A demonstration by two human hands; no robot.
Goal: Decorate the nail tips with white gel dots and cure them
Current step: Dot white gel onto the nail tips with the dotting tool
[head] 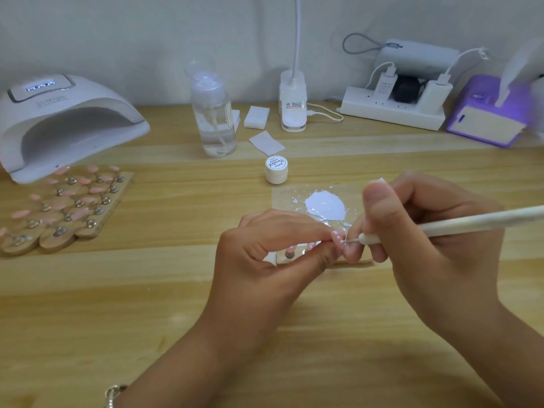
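The left hand pinches a pink nail tip, steadying it for dotting. The right hand grips the dotting pen like a pencil, point at the tip. Both hands touch, probably for bracing. White gel lies just beyond them, handy for reloading. The curing lamp stands far left. A holder under the left hand is mostly hidden, and the pen's end is cut off.

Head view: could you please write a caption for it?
Left hand pinches a pink nail tip while right hand dots it with a dotting tool.
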